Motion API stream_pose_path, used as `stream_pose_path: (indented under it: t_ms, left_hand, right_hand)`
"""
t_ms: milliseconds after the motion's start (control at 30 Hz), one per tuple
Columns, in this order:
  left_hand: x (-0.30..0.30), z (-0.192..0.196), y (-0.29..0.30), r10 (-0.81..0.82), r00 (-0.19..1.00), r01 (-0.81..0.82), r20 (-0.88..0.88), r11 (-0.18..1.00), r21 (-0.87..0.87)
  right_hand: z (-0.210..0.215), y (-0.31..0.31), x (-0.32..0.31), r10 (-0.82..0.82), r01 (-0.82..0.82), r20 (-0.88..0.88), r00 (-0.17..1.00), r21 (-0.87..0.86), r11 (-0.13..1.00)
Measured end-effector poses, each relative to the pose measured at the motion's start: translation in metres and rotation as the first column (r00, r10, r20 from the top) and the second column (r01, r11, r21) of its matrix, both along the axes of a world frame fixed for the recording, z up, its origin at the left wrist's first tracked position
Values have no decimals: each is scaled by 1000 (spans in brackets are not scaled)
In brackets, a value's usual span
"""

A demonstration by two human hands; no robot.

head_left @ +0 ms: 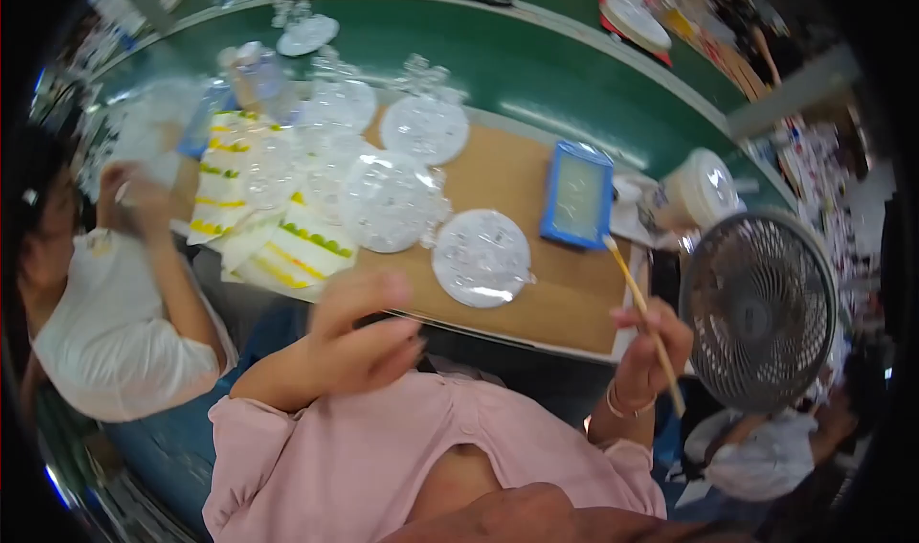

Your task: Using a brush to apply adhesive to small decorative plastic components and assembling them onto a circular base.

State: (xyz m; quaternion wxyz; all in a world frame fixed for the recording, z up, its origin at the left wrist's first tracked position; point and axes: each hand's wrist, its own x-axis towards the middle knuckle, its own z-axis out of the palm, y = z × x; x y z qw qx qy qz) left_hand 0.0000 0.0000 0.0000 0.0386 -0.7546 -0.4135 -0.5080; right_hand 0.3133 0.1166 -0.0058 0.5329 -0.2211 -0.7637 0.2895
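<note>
Right of centre in the lower half of the frame, our right hand grips a thin tan stick between thumb and fingers. The stick slants, its pale tip toward the upper left, by the lower right corner of a blue-rimmed tray; we cannot tell whether the two touch. A pale, shiny layer shows inside the tray, and a bracelet circles our right wrist.

Left of centre, our left hand hangs before the near table edge with fingers partly curled; it is blurred, and we cannot tell whether they close on anything. Nearest to it on the brown board, toward the middle of the frame, lies a round white disc bearing clear, glossy pieces. We see more such discs up and to the left, some crowded close together, beside a white cloth with yellow and green bands.

Behind the board, across the top of the frame, stretches a green tabletop. At the right we have a dark round fan, with a lidded white tub just above it. At the left edge, another person in a white top sits with blurred hands raised.
</note>
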Motion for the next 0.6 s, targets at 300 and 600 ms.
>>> stream_pose_path:
  t_ms: [300, 600]
  left_hand:
    - [53, -35, 73, 28, 943, -122, -333, 956, -266]
    - [73, -12, 77, 19, 950, -86, -311, 975, -204]
  right_hand:
    - [-17, 41, 7, -290, 289, -8, 957, -44, 956]
    - [-44, 60, -10, -411, 413, -159, 898, -19, 910]
